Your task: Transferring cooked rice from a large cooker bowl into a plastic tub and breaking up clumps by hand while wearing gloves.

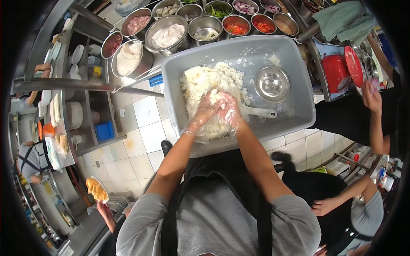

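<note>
My left hand (206, 107) and my right hand (230, 107), both in clear plastic gloves, are cupped together around a clump of rice (217, 97). They rest in a mound of cooked white rice (205, 75) on the left side of a large grey plastic tub (299, 92). The white handle of a rice paddle (262, 112) sticks out of the mound to the right of my right hand. Its blade is hidden. Farther right in the tub sits a round stainless steel bowl (271, 84). Loose grains stick to the tub floor.
Beyond the tub stand several steel pots, among them one of pale raw meat (168, 35) and one of chopped red peppers (236, 25). A red kitchen scale (336, 73) is at right. Co-workers stand close on the right; at lower left a hand (104, 209) carries a food plate (97, 190).
</note>
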Motion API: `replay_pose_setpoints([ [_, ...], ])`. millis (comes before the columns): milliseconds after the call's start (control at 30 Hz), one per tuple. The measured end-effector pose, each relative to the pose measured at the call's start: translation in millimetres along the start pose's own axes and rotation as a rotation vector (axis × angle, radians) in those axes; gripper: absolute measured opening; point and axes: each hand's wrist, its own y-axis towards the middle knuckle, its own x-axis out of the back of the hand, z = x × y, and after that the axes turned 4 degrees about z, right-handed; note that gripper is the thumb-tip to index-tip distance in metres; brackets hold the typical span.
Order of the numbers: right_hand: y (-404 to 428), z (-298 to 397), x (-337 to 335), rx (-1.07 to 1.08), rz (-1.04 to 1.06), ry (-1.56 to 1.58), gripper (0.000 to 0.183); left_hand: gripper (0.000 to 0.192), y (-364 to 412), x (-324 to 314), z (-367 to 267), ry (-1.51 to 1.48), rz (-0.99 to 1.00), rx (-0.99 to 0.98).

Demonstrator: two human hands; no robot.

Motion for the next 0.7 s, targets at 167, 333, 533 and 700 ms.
replay_pose_setpoints([
  [167,-19,13,-16,0.016,0.032,-0.288,0.020,0.058,-6,-6,-14,0.071,-0.143,-0.069],
  [333,-8,1,4,0.088,-0.111,-0.508,0.019,0.043,-7,-16,-16,0.155,-0.325,-0.305],
  [533,20,-14,22,0.377,-0.238,-1.664,0.041,0.025,0,-14,-13,0.285,-0.462,-0.206],
  [700,12,-26,5,0.388,0.030,-1.355,0.050,0.042,13,23,3,-0.045,-0.433,0.227],
])
